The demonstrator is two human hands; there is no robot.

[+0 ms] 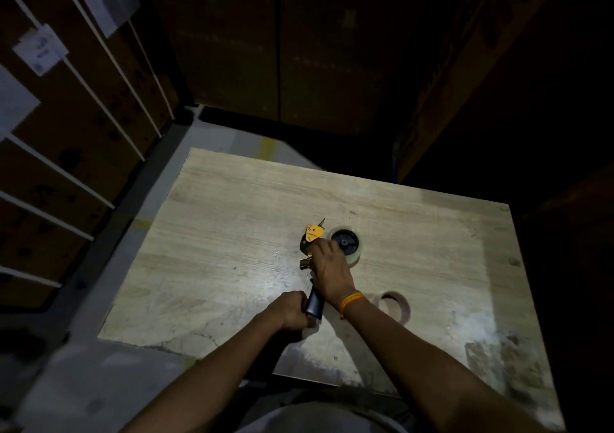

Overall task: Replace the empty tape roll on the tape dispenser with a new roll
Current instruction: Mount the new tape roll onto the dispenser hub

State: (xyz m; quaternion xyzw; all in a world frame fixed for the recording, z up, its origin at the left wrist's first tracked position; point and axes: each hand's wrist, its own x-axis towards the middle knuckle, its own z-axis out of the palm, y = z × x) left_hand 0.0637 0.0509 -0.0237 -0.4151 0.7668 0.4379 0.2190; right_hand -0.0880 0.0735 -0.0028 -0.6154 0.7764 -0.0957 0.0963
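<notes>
A tape dispenser [310, 238] with a yellow front plate and a dark handle lies on the wooden table [232, 233]. A clear tape roll [349, 246] sits on its black hub. My left hand [290, 309] is closed around the dark handle near the table's front. My right hand [330, 266] rests on the dispenser's middle, fingers touching the edge of the roll and the frame; what the fingertips pinch is hidden. An empty brown cardboard core [397, 306] lies on the table just right of my right wrist.
Stacked cardboard boxes [76, 127] bound with white straps stand at the left. More large boxes [282, 50] rise in the dark behind the table and at the right. Grey floor [99, 383] shows to the left of the table. The light is dim.
</notes>
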